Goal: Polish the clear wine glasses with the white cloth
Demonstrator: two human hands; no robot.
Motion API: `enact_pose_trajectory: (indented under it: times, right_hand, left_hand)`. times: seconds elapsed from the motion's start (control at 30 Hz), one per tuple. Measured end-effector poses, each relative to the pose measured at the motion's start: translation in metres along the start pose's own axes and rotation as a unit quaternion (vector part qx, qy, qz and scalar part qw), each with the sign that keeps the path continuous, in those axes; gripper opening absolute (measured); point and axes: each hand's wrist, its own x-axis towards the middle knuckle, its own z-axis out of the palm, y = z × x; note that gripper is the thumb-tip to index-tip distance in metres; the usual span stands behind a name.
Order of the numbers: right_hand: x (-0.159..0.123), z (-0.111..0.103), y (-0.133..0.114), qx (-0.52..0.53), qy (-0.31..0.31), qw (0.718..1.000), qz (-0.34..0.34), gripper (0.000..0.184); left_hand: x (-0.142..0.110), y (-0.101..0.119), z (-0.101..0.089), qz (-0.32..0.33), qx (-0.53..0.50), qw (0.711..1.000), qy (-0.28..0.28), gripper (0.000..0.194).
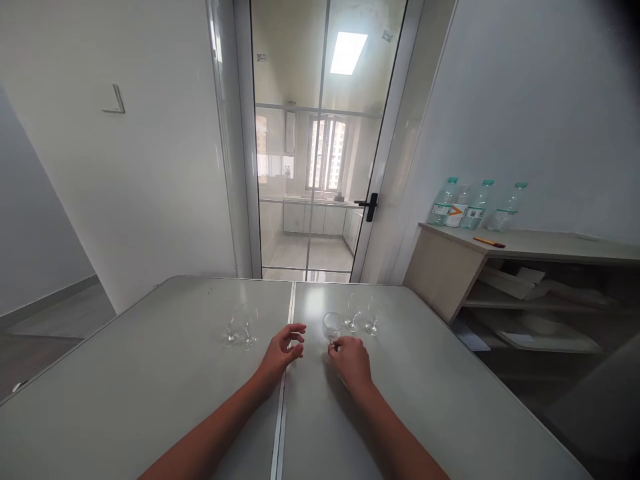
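My right hand [351, 362] is closed on the lower part of a clear stemmed glass [332, 324], whose round bowl shows above the fingers. The hand covers the stem and foot, so I cannot tell whether the glass touches the table. To the left, my left hand [284, 350] is open, thumb and fingers apart with nothing between them. Two more stemmed glasses [373, 316] stand upright just beyond the right hand. On the left half of the table, another pair of clear stemmed glasses [249, 327] stands close together.
A pale table [165, 387] with a metal seam down its middle lies under both arms. Behind it is a glass door [320, 153] with a black handle. At right, a shelf unit [445, 267] carries several plastic bottles [480, 205] and an orange-handled tool [489, 243].
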Motion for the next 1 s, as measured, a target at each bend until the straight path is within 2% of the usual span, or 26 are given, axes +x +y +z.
enact_pose_trajectory:
  times: [0.13, 0.3, 0.43, 0.57, 0.67, 0.83, 1.0]
  right_hand:
    - [0.013, -0.008, 0.017, -0.021, 0.010, 0.998, 0.062, 0.022]
    - [0.019, -0.011, 0.026, -0.042, 0.004, 0.995, 0.090, 0.022]
    - [0.023, -0.016, 0.032, -0.048, -0.003, 0.993, 0.112, 0.021]
    - [0.028, -0.022, 0.040, -0.052, -0.006, 0.989, 0.137, 0.019]
    - [0.030, -0.024, 0.043, -0.052, -0.009, 0.987, 0.149, 0.020]
    - [0.033, -0.027, 0.045, -0.051, -0.012, 0.985, 0.162, 0.022]
    - [0.028, -0.032, 0.043, -0.109, -0.079, 0.977, 0.163, 0.037]
  left_hand:
    - [0.000, 0.003, 0.001, -0.021, 0.006, 1.000, 0.018, 0.037]
    - [-0.003, 0.008, 0.001, -0.045, 0.026, 0.998, 0.019, 0.035]
    - [-0.003, 0.010, 0.001, -0.040, 0.027, 0.999, 0.018, 0.035]
    - [-0.001, 0.013, -0.001, -0.006, 0.033, 0.999, 0.008, 0.039]
    - [-0.002, 0.021, -0.005, 0.037, 0.089, 0.995, 0.036, 0.033]
    - [-0.009, 0.032, -0.016, 0.166, 0.268, 0.944, 0.093, 0.018]
    - [-0.012, 0.025, -0.016, 0.196, 0.335, 0.917, 0.094, 0.016]
